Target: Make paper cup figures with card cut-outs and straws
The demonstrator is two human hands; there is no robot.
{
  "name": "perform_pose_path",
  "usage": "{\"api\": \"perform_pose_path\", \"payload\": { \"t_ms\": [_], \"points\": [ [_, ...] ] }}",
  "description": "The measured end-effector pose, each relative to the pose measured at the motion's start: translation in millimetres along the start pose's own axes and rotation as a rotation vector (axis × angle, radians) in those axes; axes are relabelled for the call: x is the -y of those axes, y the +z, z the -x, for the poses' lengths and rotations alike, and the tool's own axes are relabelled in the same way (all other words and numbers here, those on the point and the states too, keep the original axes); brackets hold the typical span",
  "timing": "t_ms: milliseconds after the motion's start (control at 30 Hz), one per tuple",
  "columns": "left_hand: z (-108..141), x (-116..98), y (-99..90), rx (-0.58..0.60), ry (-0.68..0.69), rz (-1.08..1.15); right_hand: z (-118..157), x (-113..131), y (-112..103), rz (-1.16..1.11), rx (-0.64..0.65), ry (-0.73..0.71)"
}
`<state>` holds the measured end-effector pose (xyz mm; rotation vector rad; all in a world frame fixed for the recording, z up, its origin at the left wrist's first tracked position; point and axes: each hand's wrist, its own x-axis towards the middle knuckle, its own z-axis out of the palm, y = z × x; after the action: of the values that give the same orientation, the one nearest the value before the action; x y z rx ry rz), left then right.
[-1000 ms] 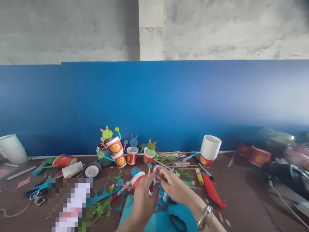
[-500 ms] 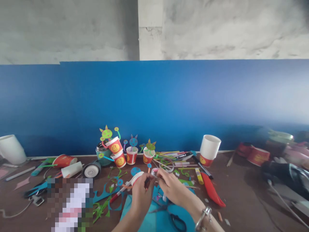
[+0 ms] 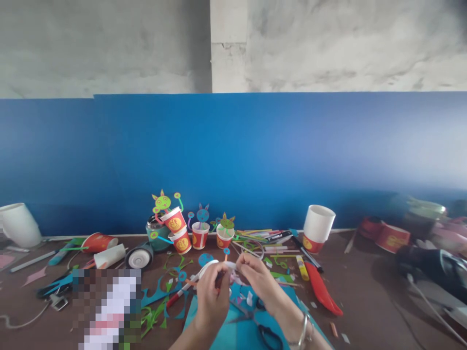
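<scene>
My left hand (image 3: 215, 291) is closed around a paper cup (image 3: 207, 267), whose white rim shows behind my fingers. A blue paper face (image 3: 206, 259) and orange strips tipped with blue discs (image 3: 182, 276) stick out about the cup. My right hand (image 3: 257, 274) is in a pinch just to its right. Between the hands is a pale, pinkish-white thing (image 3: 233, 275), partly hidden; I cannot tell whether it is tape. Scissors (image 3: 250, 317) lie spread below on a light-blue sheet (image 3: 215, 333).
Cups with paper figures (image 3: 200, 236) stand behind the hands, next to a teal flask (image 3: 159, 238). A stack of white cups (image 3: 318, 223), a glue stick (image 3: 302, 268) and a red pouch (image 3: 323, 290) are on the right. Green and blue paper scraps (image 3: 156, 294) lie left.
My right hand has moved slightly right, away from my left hand, and its wrist has turned. My left hand still holds the cup in nearly the same place.
</scene>
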<state>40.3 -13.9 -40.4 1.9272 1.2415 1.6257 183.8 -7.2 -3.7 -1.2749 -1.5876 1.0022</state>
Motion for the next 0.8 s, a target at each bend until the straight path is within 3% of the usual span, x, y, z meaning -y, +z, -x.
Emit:
{"api": "perform_pose_path", "payload": {
  "t_ms": [100,200,300,400,567,800],
  "points": [
    [-6.6,-3.8,-3.5,-0.059,-0.119,0.087,-4.7,-10.6,-11.9,0.303,-0.132,-0.02],
    [-11.2,-3.5,-1.2,0.061,-0.251,0.194,-4.2,-24.0,-17.7,0.673,-0.112,0.039],
    [-10.8,0.3,4.1,0.171,-0.313,0.277,-0.9,-31.4,-15.3,0.792,-0.054,0.08],
    [-8.8,5.3,8.7,0.203,-0.35,0.333,-0.9,-26.6,-13.3,0.733,-0.088,0.056],
    [-7.8,10.9,13.3,0.221,-0.367,0.338,-7.0,-11.3,-13.9,0.16,-0.055,-0.042],
    [-7.6,9.4,12.9,0.279,-0.395,0.395,-1.7,-4.8,-11.7,0.168,-0.062,-0.253]
  ]
}}
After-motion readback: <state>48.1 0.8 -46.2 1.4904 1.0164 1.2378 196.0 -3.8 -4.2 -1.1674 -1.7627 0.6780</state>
